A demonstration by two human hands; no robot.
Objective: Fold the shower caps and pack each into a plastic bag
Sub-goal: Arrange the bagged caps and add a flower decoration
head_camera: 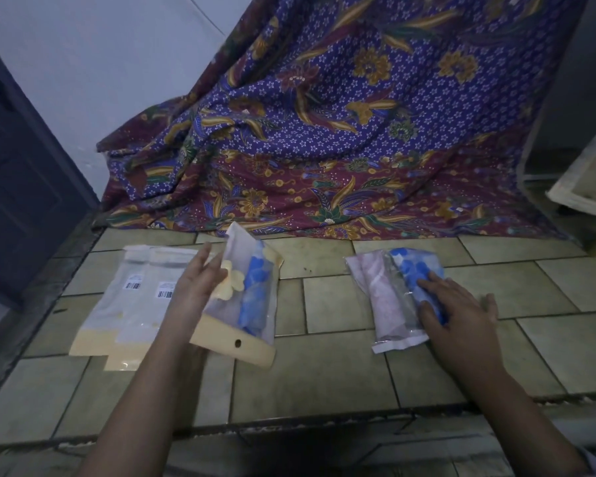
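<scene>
Blue shower cap (253, 287) sits in the tilted plastic bag (241, 246) propped by the left hand's (200, 280) straight fingers, the right hand (461, 311) flat on packed bags (386, 297) to its right; sealing probably follows.

1. Tiled floor (324, 373): pale green tiles, dark grout.
2. Left: empty plastic bags (124, 304), flat, overlapping, barcodes up.
3. Right: pink packed bag (382, 297) beside blue packed bag (410, 270), touching.
4. Far edge: patterned cloth (324, 208) draped on.

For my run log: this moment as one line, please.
left hand: touches tilted bag with blue cap | right hand: rests on blue pack beside pink pack | empty bags: left
</scene>
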